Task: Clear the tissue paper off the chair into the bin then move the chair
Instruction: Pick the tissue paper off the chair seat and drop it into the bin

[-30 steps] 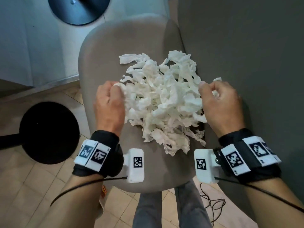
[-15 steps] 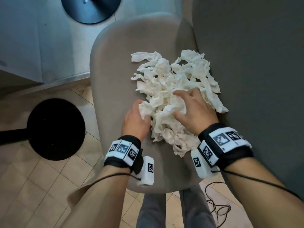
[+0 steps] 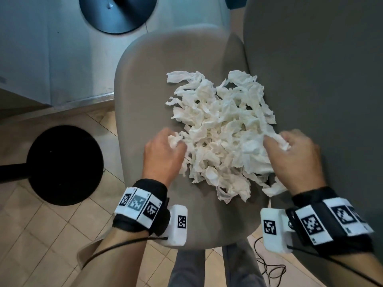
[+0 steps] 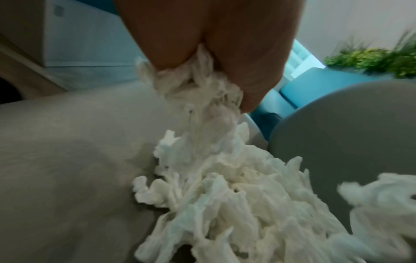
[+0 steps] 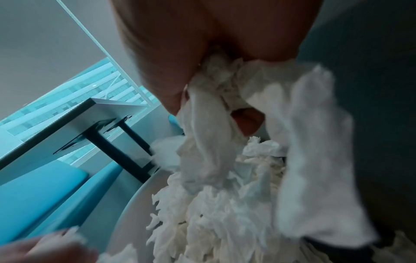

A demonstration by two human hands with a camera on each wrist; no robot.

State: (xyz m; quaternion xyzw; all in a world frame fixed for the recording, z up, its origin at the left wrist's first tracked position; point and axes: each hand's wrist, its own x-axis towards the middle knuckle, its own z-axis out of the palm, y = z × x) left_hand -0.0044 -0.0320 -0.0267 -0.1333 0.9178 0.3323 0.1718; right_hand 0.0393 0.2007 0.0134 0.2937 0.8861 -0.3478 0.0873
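Note:
A heap of white shredded tissue paper (image 3: 223,129) lies on the grey chair seat (image 3: 141,83). My left hand (image 3: 165,154) grips a bunch of tissue at the heap's left edge; in the left wrist view strands of tissue paper (image 4: 202,92) hang from my curled fingers (image 4: 245,58) down to the pile. My right hand (image 3: 294,154) grips tissue at the heap's right edge, and the right wrist view shows tissue paper (image 5: 216,99) bunched in its fingers (image 5: 166,71). The chair's backrest (image 3: 315,79) rises at the right.
A round black base (image 3: 64,164) stands on the tiled floor left of the chair. A dark blue round base (image 3: 118,13) lies beyond the seat. A black cable (image 3: 269,266) trails on the floor near my legs (image 3: 207,268). No bin shows.
My hands came together over the middle of the heap half a second ago. Now they have spread apart to its left and right edges, each gripping tissue.

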